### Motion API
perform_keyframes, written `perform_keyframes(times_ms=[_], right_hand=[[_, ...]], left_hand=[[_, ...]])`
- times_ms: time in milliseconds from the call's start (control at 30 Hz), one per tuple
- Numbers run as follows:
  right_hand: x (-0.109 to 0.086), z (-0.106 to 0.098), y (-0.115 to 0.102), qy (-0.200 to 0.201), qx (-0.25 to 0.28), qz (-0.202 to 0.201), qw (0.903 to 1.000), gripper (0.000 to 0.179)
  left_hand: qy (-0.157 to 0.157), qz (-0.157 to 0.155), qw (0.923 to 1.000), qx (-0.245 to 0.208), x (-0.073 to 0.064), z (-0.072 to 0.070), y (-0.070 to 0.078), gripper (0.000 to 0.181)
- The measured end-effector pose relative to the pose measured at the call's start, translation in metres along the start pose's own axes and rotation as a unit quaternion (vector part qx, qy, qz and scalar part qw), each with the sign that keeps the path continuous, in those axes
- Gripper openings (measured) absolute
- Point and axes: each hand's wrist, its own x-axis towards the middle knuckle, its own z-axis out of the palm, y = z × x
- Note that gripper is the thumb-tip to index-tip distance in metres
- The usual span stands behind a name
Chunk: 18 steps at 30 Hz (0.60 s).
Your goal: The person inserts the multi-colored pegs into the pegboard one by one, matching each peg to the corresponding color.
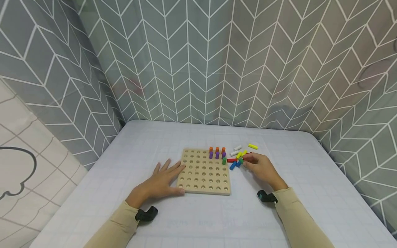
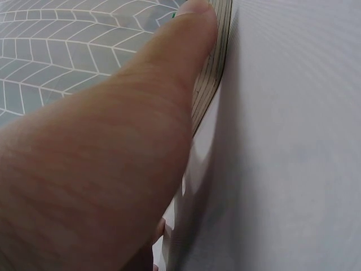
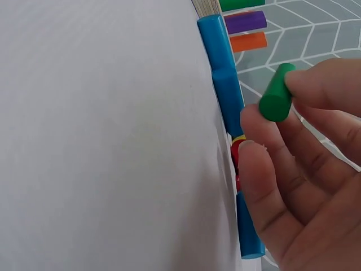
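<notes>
A pale wooden board [image 1: 204, 190] with rows of round holes lies on the table. My left hand [image 1: 159, 184] rests at its left side, fingers spread, with fingertips and thumb touching the edge. Three orange pegs [image 1: 217, 150], three purple pegs [image 1: 217, 155] and one green peg [image 1: 224, 161] stand upright at the board's back right corner. Right of the board, my right hand [image 1: 260, 168] pinches another green peg [image 3: 276, 96] between thumb and fingers. Blue pegs [image 3: 225, 93] lie close by, beneath that hand.
Loose pegs lie right of the board: a red peg [image 1: 232, 160], white pegs [image 1: 237, 147] and yellow pegs [image 1: 253, 146]. A white cloth covers the table [image 1: 201, 220]. Patterned grey curtains [image 1: 198, 69] hang behind and at the sides.
</notes>
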Motion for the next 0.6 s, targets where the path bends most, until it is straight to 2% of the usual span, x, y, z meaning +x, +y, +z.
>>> perform_keyframes(times_ms=[233, 600], right_hand=[[0.0014, 0.0013, -0.0034, -0.001, 0.037, 0.008, 0.9993, 0.025], [0.01, 0.0073, -0.0103, 0.015, 0.046, 0.005, 0.9988, 0.035]], left_hand=[[-0.004, 0.003, 1.0, 0.001, 0.0006, 0.0, -0.0006, 0.104], [-0.008, 0.001, 1.0, 0.004, 0.0011, -0.0029, 0.0016, 0.105]])
